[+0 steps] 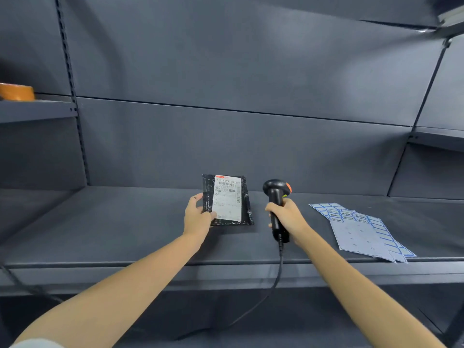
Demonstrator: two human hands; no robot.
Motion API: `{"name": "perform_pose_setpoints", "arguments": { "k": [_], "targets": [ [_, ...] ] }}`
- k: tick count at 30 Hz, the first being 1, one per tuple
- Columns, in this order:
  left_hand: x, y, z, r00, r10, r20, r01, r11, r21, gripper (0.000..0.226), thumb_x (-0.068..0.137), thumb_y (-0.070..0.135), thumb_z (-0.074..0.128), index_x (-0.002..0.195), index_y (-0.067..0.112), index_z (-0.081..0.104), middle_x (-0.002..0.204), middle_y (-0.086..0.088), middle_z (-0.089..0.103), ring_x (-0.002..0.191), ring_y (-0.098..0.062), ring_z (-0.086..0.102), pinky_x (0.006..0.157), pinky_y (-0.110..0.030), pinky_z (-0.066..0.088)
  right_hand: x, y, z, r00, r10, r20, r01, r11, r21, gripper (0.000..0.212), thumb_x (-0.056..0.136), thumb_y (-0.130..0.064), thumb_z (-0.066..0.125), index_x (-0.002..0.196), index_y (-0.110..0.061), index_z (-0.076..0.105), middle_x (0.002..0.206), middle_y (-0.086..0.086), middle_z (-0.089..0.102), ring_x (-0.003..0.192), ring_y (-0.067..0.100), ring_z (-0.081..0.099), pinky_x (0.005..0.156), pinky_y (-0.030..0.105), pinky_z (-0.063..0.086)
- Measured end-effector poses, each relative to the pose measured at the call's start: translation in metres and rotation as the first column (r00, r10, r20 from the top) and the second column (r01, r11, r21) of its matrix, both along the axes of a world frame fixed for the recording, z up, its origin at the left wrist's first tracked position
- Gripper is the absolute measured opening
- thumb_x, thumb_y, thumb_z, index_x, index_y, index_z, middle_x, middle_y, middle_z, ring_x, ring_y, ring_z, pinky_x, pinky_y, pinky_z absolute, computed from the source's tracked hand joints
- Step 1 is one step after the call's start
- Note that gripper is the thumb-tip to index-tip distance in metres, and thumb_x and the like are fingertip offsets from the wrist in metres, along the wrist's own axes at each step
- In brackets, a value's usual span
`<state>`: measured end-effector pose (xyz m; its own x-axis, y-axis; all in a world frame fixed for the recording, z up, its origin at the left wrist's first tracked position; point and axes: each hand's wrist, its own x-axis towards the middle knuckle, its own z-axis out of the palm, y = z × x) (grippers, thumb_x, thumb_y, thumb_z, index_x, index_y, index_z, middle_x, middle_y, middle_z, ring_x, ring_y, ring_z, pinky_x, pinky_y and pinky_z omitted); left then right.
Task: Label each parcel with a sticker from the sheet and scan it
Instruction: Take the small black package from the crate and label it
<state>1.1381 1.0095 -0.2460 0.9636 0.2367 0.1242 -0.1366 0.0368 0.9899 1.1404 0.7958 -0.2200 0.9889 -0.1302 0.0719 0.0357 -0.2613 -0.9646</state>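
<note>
A black plastic parcel [247,204] with a white shipping label stands tilted up on the dark shelf [100,227]. My left hand [197,217] grips its lower left corner, thumb on the label's edge. My right hand [288,218] grips the handle of a black corded barcode scanner [275,194], held upright just right of the parcel, with an orange patch on its head. Several white sticker sheets [361,232] with blue-framed labels lie fanned on the shelf to the right.
The scanner's black cable [273,285] hangs down over the shelf's front edge. An orange roll of tape [16,92] sits on an upper shelf at far left. Grey back panels close the bay behind.
</note>
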Motion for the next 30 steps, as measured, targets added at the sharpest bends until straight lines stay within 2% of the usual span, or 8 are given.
{"name": "perform_pose_setpoints", "arguments": {
  "k": [1,3,5,10,17,20,24,30],
  "targets": [
    [0.000,0.000,0.000,0.999,-0.034,-0.009,0.035,0.999,0.006,0.059,0.083,-0.013,0.053,0.132,0.018,0.043,0.097,-0.005,0.067,0.094,-0.022,0.065,0.082,-0.034,0.054,0.005,-0.007,-0.001,1.000,-0.023,-0.013,0.021,0.992,-0.125,0.021,0.081,-0.020,0.062,0.092,-0.008,0.047,0.078,0.006,0.049,0.064,0.022,0.052,0.070,0.038,0.053],
    [0.000,-0.001,0.001,0.995,-0.095,-0.036,0.096,0.995,0.035,0.062,0.084,-0.009,0.056,0.137,0.017,0.038,0.100,-0.009,0.066,0.093,-0.024,0.066,0.086,-0.039,0.055,0.011,-0.015,-0.005,0.997,-0.077,-0.001,0.072,0.940,-0.333,0.020,0.080,-0.020,0.063,0.086,-0.009,0.047,0.080,0.007,0.052,0.072,0.023,0.051,0.058,0.030,0.044],
    [-0.001,-0.001,0.001,0.990,-0.126,-0.067,0.133,0.984,0.116,0.065,0.085,-0.002,0.057,0.141,0.018,0.033,0.104,-0.010,0.064,0.095,-0.024,0.065,0.093,-0.042,0.051,0.018,-0.020,-0.011,0.993,-0.116,0.029,0.117,0.891,-0.438,0.020,0.080,-0.019,0.064,0.089,-0.007,0.050,0.094,0.013,0.055,0.083,0.024,0.050,0.055,0.026,0.034],
    [-0.009,-0.001,-0.004,0.985,-0.147,-0.089,0.172,0.845,0.507,0.056,0.087,0.005,0.055,0.140,0.015,0.036,0.140,-0.003,0.045,0.124,-0.018,0.044,0.095,-0.024,0.033,0.026,-0.022,-0.027,0.983,-0.175,0.049,0.164,0.746,-0.645,0.028,0.082,-0.028,0.064,0.094,-0.005,0.054,0.103,0.017,0.060,0.107,0.033,0.047,0.088,0.034,0.032],
    [-0.013,0.001,-0.012,0.973,-0.212,-0.089,0.208,0.647,0.734,0.061,0.096,0.020,0.053,0.150,0.013,0.026,0.158,-0.005,0.020,0.148,-0.019,0.005,0.117,-0.032,0.005,0.029,-0.024,-0.034,0.986,-0.160,0.046,0.146,0.697,-0.702,0.033,0.084,-0.037,0.061,0.094,-0.007,0.053,0.104,0.017,0.058,0.107,0.034,0.046,0.084,0.033,0.029],
    [-0.015,-0.001,-0.017,0.965,-0.236,-0.114,0.223,0.509,0.832,0.048,0.097,0.026,0.050,0.141,0.011,0.041,0.150,-0.004,0.037,0.144,-0.021,0.021,0.117,-0.030,0.003,0.028,-0.022,-0.034,0.987,-0.155,0.045,0.138,0.669,-0.730,0.041,0.086,-0.040,0.059,0.104,-0.004,0.054,0.109,0.018,0.055,0.111,0.035,0.044,0.089,0.033,0.030],
    [-0.016,0.006,-0.017,0.975,-0.208,-0.075,0.162,0.442,0.882,0.049,0.092,0.035,0.057,0.136,0.015,0.049,0.145,0.002,0.044,0.136,-0.017,0.034,0.118,-0.032,0.014,0.027,-0.020,-0.033,0.989,-0.145,0.015,0.101,0.609,-0.787,0.062,0.091,-0.052,0.053,0.123,0.000,0.048,0.121,0.022,0.049,0.117,0.037,0.038,0.097,0.036,0.029],
    [-0.014,0.011,-0.016,0.973,-0.213,-0.088,0.181,0.469,0.864,0.040,0.090,0.035,0.061,0.127,0.020,0.056,0.139,0.003,0.048,0.135,-0.020,0.035,0.116,-0.034,0.018,0.024,-0.050,-0.015,0.930,-0.367,-0.011,0.248,0.651,-0.718,0.059,0.097,-0.051,0.037,0.133,-0.004,0.047,0.136,0.023,0.044,0.130,0.037,0.034,0.105,0.041,0.029]
  ]
}}
